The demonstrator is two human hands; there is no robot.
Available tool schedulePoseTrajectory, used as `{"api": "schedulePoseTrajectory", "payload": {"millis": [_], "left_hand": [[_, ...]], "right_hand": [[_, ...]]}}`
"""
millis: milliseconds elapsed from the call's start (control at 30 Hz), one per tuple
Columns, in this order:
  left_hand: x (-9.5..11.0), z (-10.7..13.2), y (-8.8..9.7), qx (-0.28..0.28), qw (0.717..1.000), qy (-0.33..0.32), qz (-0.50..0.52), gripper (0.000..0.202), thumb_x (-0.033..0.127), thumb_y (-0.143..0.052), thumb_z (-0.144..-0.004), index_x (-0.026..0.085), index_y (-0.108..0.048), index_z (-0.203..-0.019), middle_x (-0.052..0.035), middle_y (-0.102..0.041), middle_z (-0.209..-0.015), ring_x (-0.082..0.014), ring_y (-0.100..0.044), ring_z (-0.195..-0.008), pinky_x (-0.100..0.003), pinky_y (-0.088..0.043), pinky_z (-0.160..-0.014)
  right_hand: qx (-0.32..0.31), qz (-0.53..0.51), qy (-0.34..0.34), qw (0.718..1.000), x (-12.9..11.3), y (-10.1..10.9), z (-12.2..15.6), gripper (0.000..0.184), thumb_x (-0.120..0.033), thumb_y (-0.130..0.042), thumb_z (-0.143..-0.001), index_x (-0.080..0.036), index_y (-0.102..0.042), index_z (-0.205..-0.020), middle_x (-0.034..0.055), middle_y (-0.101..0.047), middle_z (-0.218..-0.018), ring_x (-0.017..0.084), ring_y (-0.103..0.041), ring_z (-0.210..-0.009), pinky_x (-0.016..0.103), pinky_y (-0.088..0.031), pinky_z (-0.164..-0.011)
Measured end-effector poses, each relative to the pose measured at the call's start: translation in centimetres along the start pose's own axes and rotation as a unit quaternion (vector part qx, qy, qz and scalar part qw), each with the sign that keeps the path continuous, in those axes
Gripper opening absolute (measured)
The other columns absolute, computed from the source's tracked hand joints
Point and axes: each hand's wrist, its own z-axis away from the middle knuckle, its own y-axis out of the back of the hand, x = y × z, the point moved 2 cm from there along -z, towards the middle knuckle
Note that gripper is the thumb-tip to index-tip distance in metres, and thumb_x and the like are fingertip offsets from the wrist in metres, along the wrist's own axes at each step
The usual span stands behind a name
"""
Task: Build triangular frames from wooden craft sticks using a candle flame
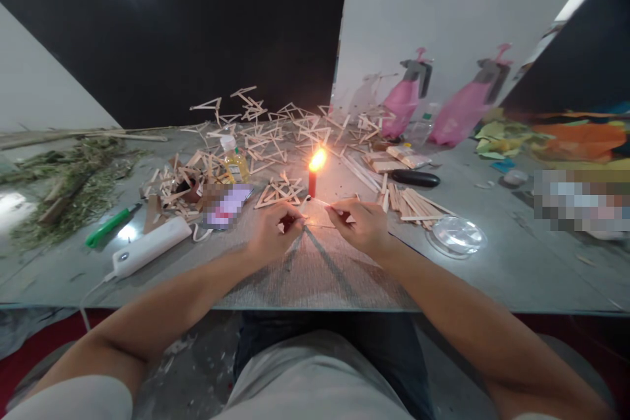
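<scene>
A lit red candle [312,184] stands upright on the table, just beyond my two hands. My right hand [361,226] pinches a thin pale stick [319,202], whose far end lies by the candle's base. To the left, my left hand [275,230] has thumb and forefinger pressed together close to the stick. What sits between those fingertips is too small to make out. Several folded stick pieces [280,190] lie beyond my left hand. Straight wooden sticks [416,205] are bunched to the right of my right hand, beside a clear round spool [457,236].
At left are a white power bank [150,247] with a cable, a phone [229,207], a green-handled tool [108,228] and a bottle of yellow liquid [236,164]. Zigzag stick pieces [266,138] crowd the back. Two pink spray bottles [401,105] stand back right, behind a black-handled object [416,178].
</scene>
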Motion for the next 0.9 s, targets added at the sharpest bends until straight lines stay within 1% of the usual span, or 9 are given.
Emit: {"api": "schedulePoseTrajectory", "payload": {"millis": [233, 467, 567, 633, 733, 833, 900], "left_hand": [[0.1, -0.1, 0.2, 0.013, 1.0, -0.024, -0.004, 0.011, 0.019, -0.064, -0.09, 0.02, -0.063, -0.079, 0.0013, -0.06, -0.075, -0.0105, -0.055, -0.064, -0.022, -0.045, -0.057], [-0.1, 0.1, 0.3, 0.039, 0.998, -0.044, 0.001, 0.012, 0.021, -0.062, -0.094, 0.02, -0.061, -0.081, 0.0006, -0.062, -0.076, -0.0117, -0.056, -0.067, -0.025, -0.047, -0.059], [0.1, 0.2, 0.2, 0.046, 0.997, -0.065, 0.01, 0.013, 0.022, -0.063, -0.094, 0.019, -0.062, -0.081, -0.0007, -0.064, -0.08, -0.0119, -0.056, -0.069, -0.025, -0.048, -0.061], [0.3, 0.2, 0.2, 0.05, 0.996, -0.076, 0.017, 0.014, 0.024, -0.063, -0.095, 0.019, -0.063, -0.082, -0.0013, -0.064, -0.082, -0.0117, -0.056, -0.069, -0.025, -0.047, -0.06], [0.4, 0.2, 0.2, 0.049, 0.996, -0.077, 0.023, 0.016, 0.026, -0.062, -0.097, 0.019, -0.062, -0.082, -0.0018, -0.064, -0.082, -0.0119, -0.057, -0.07, -0.024, -0.047, -0.06], [0.5, 0.1, 0.1, 0.033, 0.997, -0.068, 0.022, 0.015, 0.024, -0.063, -0.096, 0.02, -0.063, -0.082, -0.0016, -0.065, -0.083, -0.0117, -0.057, -0.07, -0.024, -0.048, -0.059], [0.5, 0.0, 0.1, 0.023, 0.998, -0.062, 0.02, 0.014, 0.023, -0.064, -0.095, 0.02, -0.064, -0.082, -0.0012, -0.065, -0.082, -0.0114, -0.056, -0.068, -0.024, -0.048, -0.059]], "right_hand": [[-0.038, -0.01, -0.019, 0.999, 0.5, -0.3, 0.3, 0.015, -0.035, -0.064, -0.098, -0.025, -0.069, -0.088, -0.0025, -0.076, -0.067, 0.013, -0.067, -0.052, 0.025, -0.049, -0.054], [-0.052, -0.044, -0.017, 0.998, 0.8, -0.3, 0.1, 0.013, -0.033, -0.066, -0.095, -0.024, -0.068, -0.086, -0.0022, -0.073, -0.065, 0.012, -0.066, -0.053, 0.023, -0.049, -0.056], [-0.053, -0.056, -0.038, 0.996, 1.0, -0.2, -0.1, 0.014, -0.033, -0.067, -0.093, -0.023, -0.068, -0.083, -0.0027, -0.071, -0.062, 0.011, -0.063, -0.05, 0.023, -0.046, -0.053], [-0.04, -0.06, -0.071, 0.995, 1.4, 0.0, -0.3, 0.015, -0.033, -0.068, -0.093, -0.024, -0.069, -0.082, -0.0025, -0.07, -0.061, 0.012, -0.062, -0.051, 0.024, -0.045, -0.053], [0.001, -0.071, -0.147, 0.987, 1.9, 0.5, -0.5, 0.015, -0.035, -0.068, -0.092, -0.023, -0.068, -0.082, -0.0013, -0.069, -0.061, 0.013, -0.061, -0.052, 0.026, -0.046, -0.054], [0.04, -0.113, -0.238, 0.964, 2.5, 0.7, -0.6, 0.019, -0.036, -0.07, -0.091, -0.022, -0.063, -0.079, -0.0015, -0.067, -0.059, 0.013, -0.061, -0.05, 0.027, -0.048, -0.051], [0.044, -0.165, -0.292, 0.941, 2.7, 0.4, -0.6, 0.021, -0.034, -0.07, -0.09, -0.023, -0.058, -0.077, -0.0015, -0.066, -0.057, 0.014, -0.064, -0.049, 0.026, -0.049, -0.046]]}}
